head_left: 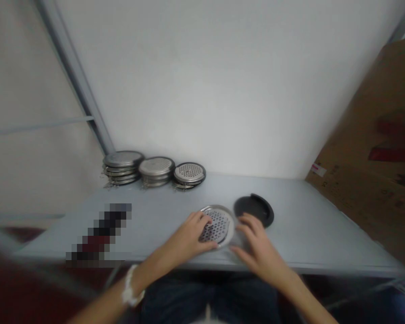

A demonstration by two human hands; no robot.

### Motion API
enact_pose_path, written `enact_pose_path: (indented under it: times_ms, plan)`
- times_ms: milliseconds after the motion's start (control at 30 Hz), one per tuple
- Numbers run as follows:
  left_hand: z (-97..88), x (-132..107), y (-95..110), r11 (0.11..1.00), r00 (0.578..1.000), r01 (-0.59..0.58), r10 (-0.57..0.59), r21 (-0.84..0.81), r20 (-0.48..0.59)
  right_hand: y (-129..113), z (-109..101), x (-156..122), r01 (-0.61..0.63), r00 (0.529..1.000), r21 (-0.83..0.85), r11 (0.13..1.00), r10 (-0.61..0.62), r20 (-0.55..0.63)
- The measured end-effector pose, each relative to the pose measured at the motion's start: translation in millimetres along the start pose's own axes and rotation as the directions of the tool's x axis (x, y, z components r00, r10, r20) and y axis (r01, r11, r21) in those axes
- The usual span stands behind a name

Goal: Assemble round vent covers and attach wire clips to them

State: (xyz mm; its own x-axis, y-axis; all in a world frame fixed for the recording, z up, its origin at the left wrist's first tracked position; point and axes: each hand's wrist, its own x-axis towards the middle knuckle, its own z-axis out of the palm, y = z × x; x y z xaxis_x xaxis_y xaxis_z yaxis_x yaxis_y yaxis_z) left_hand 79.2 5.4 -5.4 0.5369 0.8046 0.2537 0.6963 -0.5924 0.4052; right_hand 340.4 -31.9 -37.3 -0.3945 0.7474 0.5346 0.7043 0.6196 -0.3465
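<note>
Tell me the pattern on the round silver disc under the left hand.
Small holes in rows across the round silver disc, clearest in the head view.

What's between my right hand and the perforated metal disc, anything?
Nothing visible: the right hand sits just beside the perforated metal disc, which the left hand is on. The black round disc lies behind the right hand, not between them.

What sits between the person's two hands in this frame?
In the head view, a perforated round steel disc lies between the hands: the left hand rests on it, and the right hand is beside its edge.
</note>
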Motion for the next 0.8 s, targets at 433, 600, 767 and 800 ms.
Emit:
enact_pose_path:
  times_ms: [433,600,767,800]
  plan:
    - [-7.8,9.7,5.0,0.999,0.997,-0.042,0.04,-0.03,-0.061,-0.2,31.3,0.1,0.031,0.999,0.134,0.991,-0.029,-0.019]
    - [-27.9,4.4,-11.5,0.973,0.971,-0.023,-0.032,-0.228,-0.236,-3.4,29.7,-0.3,0.025,0.999,0.138,0.99,-0.021,-0.032]
    - [-42.5,-13.1,-54.6,0.989,0.933,0.125,-0.144,-0.078,-0.33,-8.2,25.0,0.7,-0.01,1.0,0.177,0.984,0.014,-0.018]
    - [-43.5,-17.4,-63.7,0.988,0.931,0.148,-0.155,-0.047,-0.329,-8.9,24.3,0.9,-0.016,1.0,0.192,0.981,0.02,-0.016]
